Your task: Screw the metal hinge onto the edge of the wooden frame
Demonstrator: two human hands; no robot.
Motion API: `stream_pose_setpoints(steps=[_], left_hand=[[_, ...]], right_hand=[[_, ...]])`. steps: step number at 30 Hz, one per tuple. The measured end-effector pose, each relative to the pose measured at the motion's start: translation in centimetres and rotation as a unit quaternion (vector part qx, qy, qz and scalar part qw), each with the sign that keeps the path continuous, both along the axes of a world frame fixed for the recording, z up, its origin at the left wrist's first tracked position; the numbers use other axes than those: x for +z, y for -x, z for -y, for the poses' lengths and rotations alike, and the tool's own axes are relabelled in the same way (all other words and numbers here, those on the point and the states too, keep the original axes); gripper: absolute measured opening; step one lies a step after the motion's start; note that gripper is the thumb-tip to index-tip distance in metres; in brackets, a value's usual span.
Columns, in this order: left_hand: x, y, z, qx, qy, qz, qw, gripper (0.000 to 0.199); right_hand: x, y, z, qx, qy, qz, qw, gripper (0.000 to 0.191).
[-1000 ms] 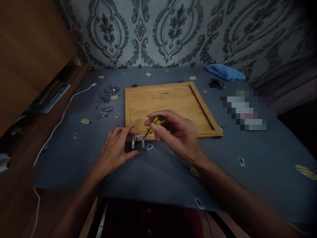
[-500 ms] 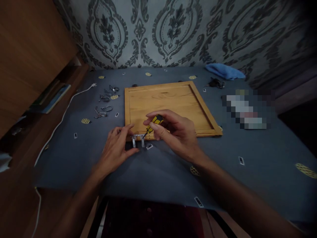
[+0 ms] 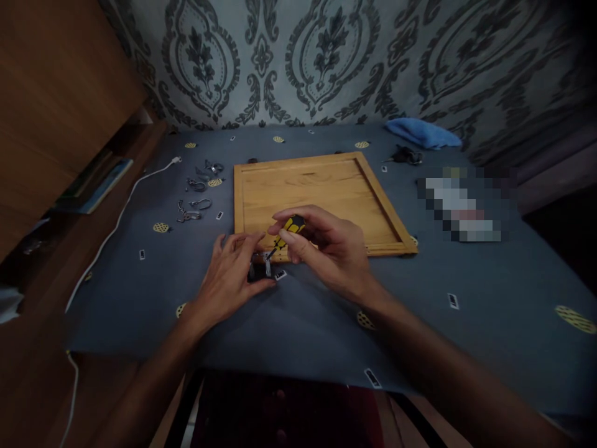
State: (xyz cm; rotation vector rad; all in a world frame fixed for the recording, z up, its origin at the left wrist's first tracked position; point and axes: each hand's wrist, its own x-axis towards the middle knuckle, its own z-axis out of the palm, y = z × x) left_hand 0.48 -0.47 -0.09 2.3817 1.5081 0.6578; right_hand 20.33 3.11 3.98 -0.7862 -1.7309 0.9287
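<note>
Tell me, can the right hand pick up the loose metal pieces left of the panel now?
Probably not: the right hand holds the screwdriver, and the loose metal pieces lie past the left edge of the wooden panel, beyond the left hand.

The right hand (image 3: 333,252) holds a screwdriver (image 3: 295,224), its tip at a metal fitting (image 3: 268,266) beside the left hand (image 3: 231,267). A wooden panel (image 3: 298,190) stretches beyond the hands on the bench (image 3: 298,336); a blue cloth (image 3: 422,132) lies well past the right.

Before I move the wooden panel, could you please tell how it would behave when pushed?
The wooden panel is probably stiff, given its straight raised frame. It seems unlikely to tip or roll, as it appears to lie flat on the tablecloth.
</note>
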Motion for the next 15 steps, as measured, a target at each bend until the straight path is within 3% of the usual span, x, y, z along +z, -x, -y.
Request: stream_pose_setpoints(steps=[15], left_hand=[[0.0,-0.58,0.16,0.029,0.043,0.037,0.998,0.071]], right_hand=[[0.21,0.26,0.11,0.02,0.052,-0.048,0.997,0.014]])
